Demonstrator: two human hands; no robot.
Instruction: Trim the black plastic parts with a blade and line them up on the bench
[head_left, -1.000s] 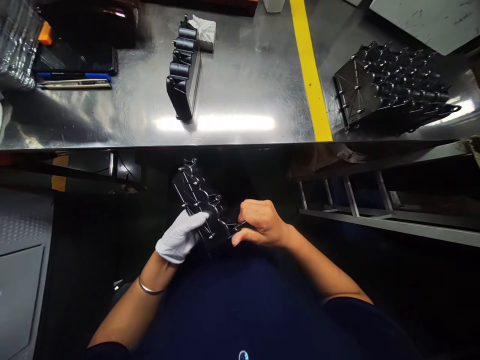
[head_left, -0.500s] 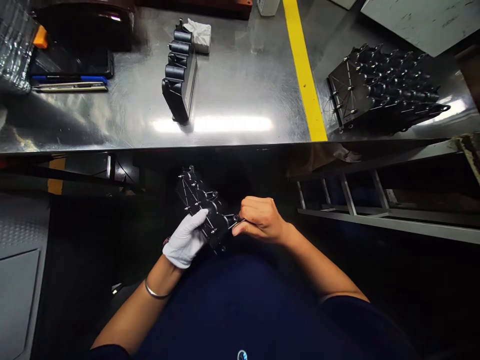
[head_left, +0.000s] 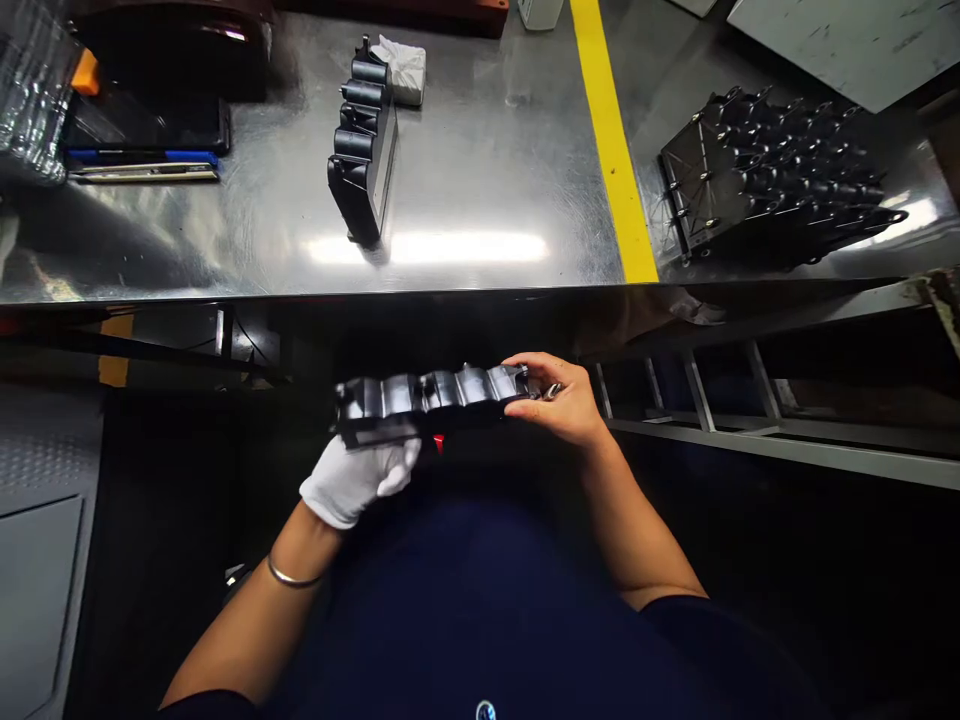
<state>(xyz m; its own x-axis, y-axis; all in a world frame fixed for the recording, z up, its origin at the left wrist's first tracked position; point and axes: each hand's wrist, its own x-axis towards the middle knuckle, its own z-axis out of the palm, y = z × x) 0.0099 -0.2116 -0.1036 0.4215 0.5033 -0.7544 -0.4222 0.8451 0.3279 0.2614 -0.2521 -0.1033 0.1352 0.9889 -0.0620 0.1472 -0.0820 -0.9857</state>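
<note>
Between my two hands is a black molded plastic part (head_left: 431,393), held level in front of the bench with its scalloped side facing me. My left hand (head_left: 360,478), in a white glove, is closed on its left end from below. My bare right hand (head_left: 564,400) grips the other end between thumb and fingers. Something small and shiny, perhaps a metal tool, shows in the right palm; its kind is unclear. A similar black part (head_left: 361,150) stands on the metal bench (head_left: 487,180), with a white wrapped block (head_left: 405,70) behind it.
A stack of black parts (head_left: 780,180) sits on the bench's right, beyond a yellow tape strip (head_left: 615,150). Pens (head_left: 150,165) and a clear plastic bundle (head_left: 30,100) lie at left. Below the bench on the right is a metal rack (head_left: 701,390); a grey cabinet (head_left: 45,520) stands at left.
The held part has turned from slanting, ribbed face showing, to lying level with its scalloped side showing. My right hand has opened from a tight pinch and moved right and slightly up onto its end.
</note>
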